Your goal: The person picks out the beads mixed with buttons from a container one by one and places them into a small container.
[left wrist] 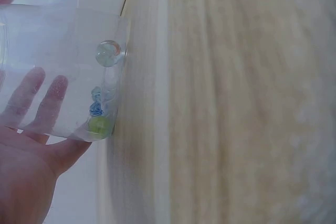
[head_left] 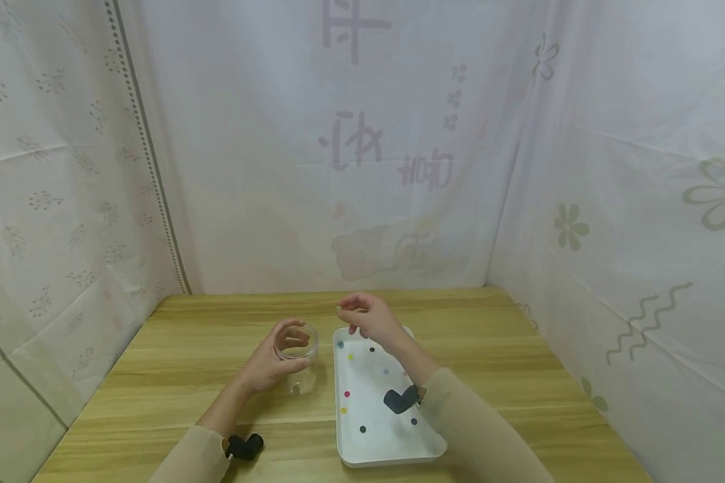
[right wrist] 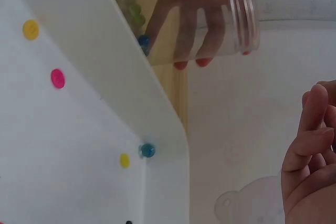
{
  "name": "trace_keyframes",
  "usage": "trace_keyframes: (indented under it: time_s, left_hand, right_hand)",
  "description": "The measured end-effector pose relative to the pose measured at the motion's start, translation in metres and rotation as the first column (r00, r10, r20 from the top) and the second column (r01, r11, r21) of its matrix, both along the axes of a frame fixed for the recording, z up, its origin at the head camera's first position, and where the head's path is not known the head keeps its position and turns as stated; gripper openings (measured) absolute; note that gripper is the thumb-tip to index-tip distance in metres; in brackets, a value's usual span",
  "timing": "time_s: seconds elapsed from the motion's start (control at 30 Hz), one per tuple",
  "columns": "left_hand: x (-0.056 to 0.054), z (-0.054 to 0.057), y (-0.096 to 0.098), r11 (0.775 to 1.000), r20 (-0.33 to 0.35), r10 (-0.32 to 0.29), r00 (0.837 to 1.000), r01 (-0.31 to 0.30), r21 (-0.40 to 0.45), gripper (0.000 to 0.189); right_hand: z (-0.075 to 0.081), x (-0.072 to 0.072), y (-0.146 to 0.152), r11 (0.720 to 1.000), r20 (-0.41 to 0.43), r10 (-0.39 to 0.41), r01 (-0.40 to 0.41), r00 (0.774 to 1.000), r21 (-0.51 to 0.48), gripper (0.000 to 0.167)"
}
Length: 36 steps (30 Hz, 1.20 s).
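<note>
My left hand [head_left: 264, 363] grips a clear plastic jar [head_left: 305, 377] that stands open-topped on the table, left of a white tray [head_left: 377, 444]. In the left wrist view a clear marble [left wrist: 108, 54], a blue marble [left wrist: 95, 109] and a yellow-green marble [left wrist: 98, 126] lie at its bottom. My right hand [head_left: 371, 322] is raised over the tray's far end, thumb and finger pinching a small pale yellowish piece [head_left: 339, 308], too small to tell its kind. Inside the tray lie a blue marble [right wrist: 148, 150], a pink button [right wrist: 58, 78] and a yellow button [right wrist: 30, 30].
Several more small round pieces, among them a dark one [head_left: 363, 429], are scattered across the tray. The wooden table [head_left: 483, 349] extends on both sides, with printed curtains [head_left: 266, 168] hanging behind and beside it. Each wrist wears a black camera [head_left: 245, 447].
</note>
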State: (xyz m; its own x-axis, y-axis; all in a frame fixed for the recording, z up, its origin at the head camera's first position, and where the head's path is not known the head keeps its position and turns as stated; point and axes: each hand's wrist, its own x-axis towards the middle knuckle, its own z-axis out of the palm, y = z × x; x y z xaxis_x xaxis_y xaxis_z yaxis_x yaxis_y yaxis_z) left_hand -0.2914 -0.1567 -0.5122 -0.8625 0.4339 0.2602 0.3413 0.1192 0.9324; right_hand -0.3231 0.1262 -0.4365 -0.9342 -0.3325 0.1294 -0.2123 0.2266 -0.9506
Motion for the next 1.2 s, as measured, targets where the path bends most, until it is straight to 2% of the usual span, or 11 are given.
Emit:
trace_keyframes:
  time_s: [0.37,0.83,1.0,1.2]
  left_hand:
    - [0.001,0.0,0.0,1.0,0.0,0.0,1.0,0.0,-0.002,0.077]
    - [0.0,0.0,0.0,1.0,0.013,0.013,1.0,-0.012,-0.009,0.078]
    - [0.001,0.0,0.0,1.0,-0.004,0.002,1.0,-0.002,-0.008,0.077]
    - [0.002,0.001,0.0,1.0,0.005,0.006,1.0,-0.006,-0.011,0.076]
  right_hand:
    - [0.025,0.011,-0.016,0.998,-0.008,0.067,-0.067,0.998,-0.009,0.032]
    - [0.037,0.016,-0.03,0.993,-0.035,0.12,-0.12,0.992,-0.004,0.032]
    - [0.039,0.017,-0.036,0.991,-0.038,0.133,-0.133,0.99,0.006,0.033]
    - [0.039,0.019,-0.041,0.991,-0.043,0.137,-0.136,0.99,0.011,0.03]
